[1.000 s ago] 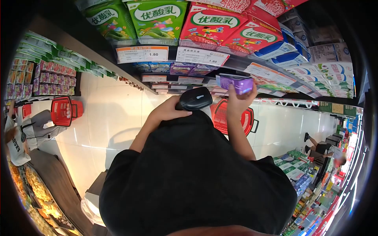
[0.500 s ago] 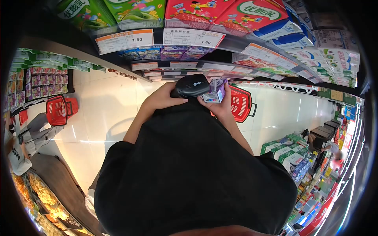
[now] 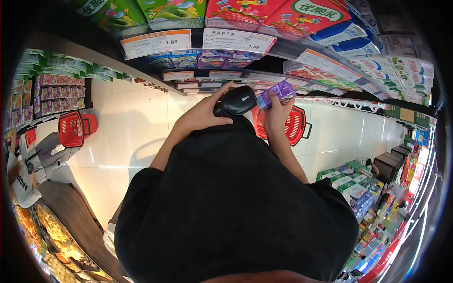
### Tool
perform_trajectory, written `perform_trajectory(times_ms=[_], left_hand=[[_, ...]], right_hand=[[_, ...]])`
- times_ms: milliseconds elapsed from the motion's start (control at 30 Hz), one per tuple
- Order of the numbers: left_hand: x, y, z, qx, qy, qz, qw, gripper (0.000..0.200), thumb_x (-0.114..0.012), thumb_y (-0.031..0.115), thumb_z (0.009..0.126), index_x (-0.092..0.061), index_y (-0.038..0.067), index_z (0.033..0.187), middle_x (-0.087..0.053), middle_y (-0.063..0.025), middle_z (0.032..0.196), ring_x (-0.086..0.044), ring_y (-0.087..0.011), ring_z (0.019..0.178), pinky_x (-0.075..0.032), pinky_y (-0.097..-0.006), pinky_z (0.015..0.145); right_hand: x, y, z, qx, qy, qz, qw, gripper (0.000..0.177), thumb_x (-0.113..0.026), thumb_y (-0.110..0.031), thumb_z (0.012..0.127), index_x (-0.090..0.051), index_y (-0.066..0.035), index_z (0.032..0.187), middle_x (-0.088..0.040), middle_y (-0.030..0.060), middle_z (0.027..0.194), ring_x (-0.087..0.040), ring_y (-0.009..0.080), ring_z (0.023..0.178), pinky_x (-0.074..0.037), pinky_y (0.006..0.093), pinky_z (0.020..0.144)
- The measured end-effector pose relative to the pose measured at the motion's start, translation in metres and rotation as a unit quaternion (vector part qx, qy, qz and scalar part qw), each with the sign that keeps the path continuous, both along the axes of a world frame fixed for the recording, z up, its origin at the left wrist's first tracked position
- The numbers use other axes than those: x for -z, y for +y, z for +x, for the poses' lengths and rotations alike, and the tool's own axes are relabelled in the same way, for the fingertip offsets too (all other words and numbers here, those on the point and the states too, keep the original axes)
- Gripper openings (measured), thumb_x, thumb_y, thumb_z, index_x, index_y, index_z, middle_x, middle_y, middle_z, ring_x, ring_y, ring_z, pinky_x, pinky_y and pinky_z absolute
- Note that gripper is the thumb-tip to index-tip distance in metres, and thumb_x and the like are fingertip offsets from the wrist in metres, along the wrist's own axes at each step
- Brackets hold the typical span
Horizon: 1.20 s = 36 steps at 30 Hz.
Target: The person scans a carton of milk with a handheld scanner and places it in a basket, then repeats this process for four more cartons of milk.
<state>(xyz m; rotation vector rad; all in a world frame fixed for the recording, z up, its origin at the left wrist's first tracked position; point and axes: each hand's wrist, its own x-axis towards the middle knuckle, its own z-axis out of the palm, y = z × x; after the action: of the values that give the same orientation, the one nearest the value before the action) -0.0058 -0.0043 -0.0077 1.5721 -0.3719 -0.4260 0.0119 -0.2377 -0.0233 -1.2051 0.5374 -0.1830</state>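
We see two bare hands working in front of a shop shelf, both full. Left hand (image 3: pixel 202 114) is gripping a black scanner (image 3: pixel 242 100), wrapped around its near end, one finger stretched up along the side; the part inside the hand we can't see. Right hand (image 3: pixel 278 115) is grasping a small purple carton (image 3: pixel 286 88), pinched between thumb and fingers, tilted, just beside the scanner and apart from it. So the purple carton is up in the air, in front of the lower shelf rows, near the scanner's rounded head. Print on it we can't read

Behind and below the right forearm we get a red basket (image 3: pixel 297 125) on the pale floor (image 3: pixel 120 101), partly covered by the arm. Top shelf, left to right: green boxes (image 3: pixel 172 12), red boxes (image 3: pixel 309 19), blue boxes (image 3: pixel 351 40), then white packs (image 3: pixel 410 70). Along the shelf edge we note price labels (image 3: pixel 158 43), two reading 1.80. Under them, more purple packs (image 3: pixel 212 62) next to small blue packs (image 3: pixel 181 60). Far left, we have another person (image 3: pixel 21 184) in a white top, near a second red basket (image 3: pixel 71 129)
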Motion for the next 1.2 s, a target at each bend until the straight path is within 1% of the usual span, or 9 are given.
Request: perform_trajectory(times_ms=[333, 433, 500, 600, 700, 833, 933, 1000, 1200], left_hand=[[0.003, 0.003, 0.004, -0.056, -0.005, 0.073, 0.996, 0.088, -0.073, 0.0, 0.07, -0.035, 0.015, 0.147, -0.053, -0.0194, 0.136, -0.053, -0.0314, 0.125, -0.041, -0.0354, 0.103], [0.003, 0.003, 0.005, -0.115, -0.005, 0.179, 0.977, 0.09, -0.072, 0.002, 0.068, -0.034, 0.018, 0.147, -0.059, -0.0206, 0.128, -0.059, -0.0368, 0.115, -0.047, -0.0371, 0.096], [0.008, 0.003, 0.006, -0.151, -0.056, 0.252, 0.954, 0.086, -0.076, 0.017, 0.067, -0.038, 0.026, 0.143, -0.069, -0.021, 0.097, -0.065, -0.0426, 0.087, -0.052, -0.0459, 0.079], [0.01, 0.003, 0.007, -0.149, -0.093, 0.254, 0.951, 0.081, -0.076, 0.018, 0.065, -0.042, 0.024, 0.139, -0.069, -0.0209, 0.093, -0.065, -0.0424, 0.085, -0.052, -0.0454, 0.078], [-0.002, 0.001, 0.005, -0.125, -0.011, 0.224, 0.966, 0.076, -0.073, 0.008, 0.065, -0.046, 0.018, 0.135, -0.066, -0.0192, 0.113, -0.063, -0.0403, 0.102, -0.051, -0.0408, 0.088], [0.008, 0.001, 0.003, -0.112, -0.064, 0.226, 0.966, 0.078, -0.075, 0.017, 0.064, -0.044, 0.022, 0.136, -0.069, -0.021, 0.097, -0.065, -0.042, 0.089, -0.052, -0.0452, 0.08], [0.007, 0.0, 0.003, -0.125, -0.082, 0.19, 0.97, 0.079, -0.075, 0.015, 0.063, -0.044, 0.022, 0.135, -0.068, -0.021, 0.103, -0.064, -0.0416, 0.093, -0.052, -0.0448, 0.081], [0.002, 0.0, 0.004, -0.125, -0.064, 0.177, 0.974, 0.078, -0.073, 0.005, 0.063, -0.047, 0.014, 0.136, -0.063, -0.0204, 0.119, -0.06, -0.0391, 0.11, -0.049, -0.0396, 0.092], [-0.004, 0.0, 0.004, -0.115, -0.038, 0.203, 0.972, 0.079, -0.074, 0.006, 0.062, -0.047, 0.015, 0.135, -0.064, -0.0199, 0.116, -0.061, -0.0388, 0.109, -0.049, -0.0405, 0.091]], right_hand=[[0.0, 0.01, -0.006, 0.05, -0.019, 0.014, 0.998, 0.067, -0.067, 0.005, 0.082, -0.028, -0.008, 0.135, -0.051, 0.0084, 0.11, -0.057, 0.018, 0.096, -0.052, 0.0325, 0.081], [0.001, 0.012, -0.007, 0.061, -0.015, 0.002, 0.998, 0.068, -0.069, 0.004, 0.082, -0.028, -0.008, 0.135, -0.051, 0.0082, 0.111, -0.057, 0.0175, 0.096, -0.051, 0.0321, 0.081], [0.003, 0.012, -0.007, 0.059, -0.018, -0.002, 0.998, 0.069, -0.069, 0.004, 0.081, -0.028, -0.008, 0.135, -0.051, 0.0081, 0.111, -0.057, 0.0173, 0.096, -0.051, 0.0319, 0.081], [0.003, 0.014, -0.008, 0.056, -0.022, 0.0, 0.998, 0.07, -0.07, 0.003, 0.081, -0.027, -0.008, 0.135, -0.051, 0.008, 0.111, -0.057, 0.0168, 0.096, -0.051, 0.0316, 0.08], [0.001, 0.016, -0.008, 0.052, -0.026, 0.001, 0.998, 0.071, -0.071, 0.002, 0.081, -0.027, -0.008, 0.134, -0.051, 0.0079, 0.111, -0.057, 0.0163, 0.096, -0.052, 0.0313, 0.079], [0.0, 0.017, -0.008, 0.053, -0.023, -0.005, 0.998, 0.07, -0.072, 0.001, 0.081, -0.027, -0.008, 0.133, -0.052, 0.0077, 0.108, -0.058, 0.0158, 0.094, -0.052, 0.0309, 0.077], [0.0, 0.017, -0.007, 0.036, -0.03, -0.01, 0.999, 0.068, -0.071, 0.001, 0.081, -0.027, -0.007, 0.132, -0.053, 0.0074, 0.107, -0.059, 0.0153, 0.093, -0.052, 0.0298, 0.076], [-0.001, 0.017, -0.008, 0.038, -0.031, -0.013, 0.999, 0.068, -0.071, 0.002, 0.081, -0.027, -0.008, 0.132, -0.053, 0.0073, 0.106, -0.059, 0.015, 0.092, -0.052, 0.0292, 0.075], [-0.002, 0.017, -0.008, 0.041, -0.042, -0.011, 0.998, 0.069, -0.071, 0.001, 0.081, -0.027, -0.008, 0.133, -0.054, 0.0067, 0.105, -0.059, 0.0138, 0.089, -0.051, 0.0274, 0.071]])
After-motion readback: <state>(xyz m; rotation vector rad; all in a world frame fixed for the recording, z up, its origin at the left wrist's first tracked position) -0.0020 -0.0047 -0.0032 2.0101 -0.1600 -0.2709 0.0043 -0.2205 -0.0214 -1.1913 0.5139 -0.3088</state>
